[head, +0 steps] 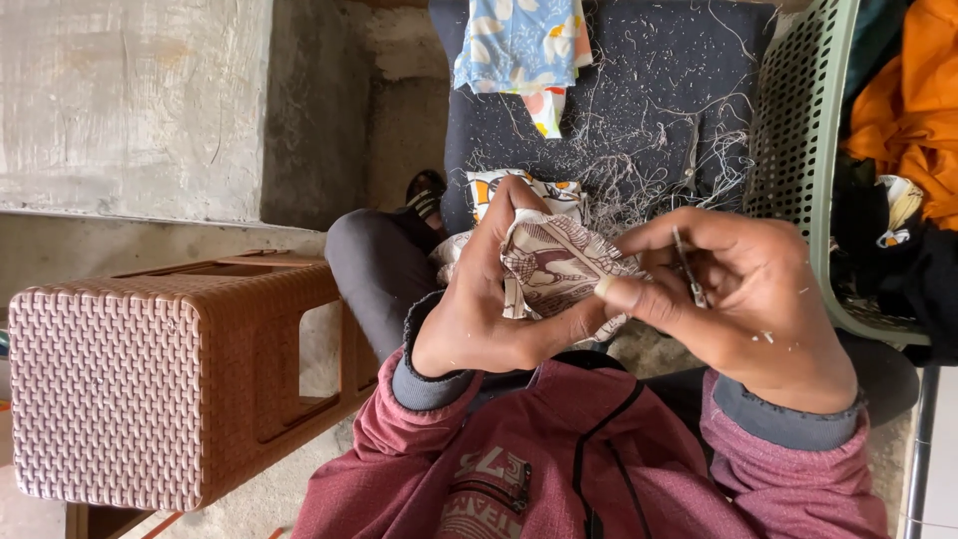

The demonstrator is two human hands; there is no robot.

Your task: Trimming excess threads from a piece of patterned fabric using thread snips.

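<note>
Patterned fabric piece pinched in left hand above the lap | right hand grips small thread snips, thumb touching the fabric | beyond: dark thread-strewn cushion, green plastic basket, brown woven stool

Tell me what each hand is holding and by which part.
Left hand grips a patterned white-and-brown fabric piece by its left edge. Right hand pinches its right edge and holds a thin metal tool along its shaft.
</note>
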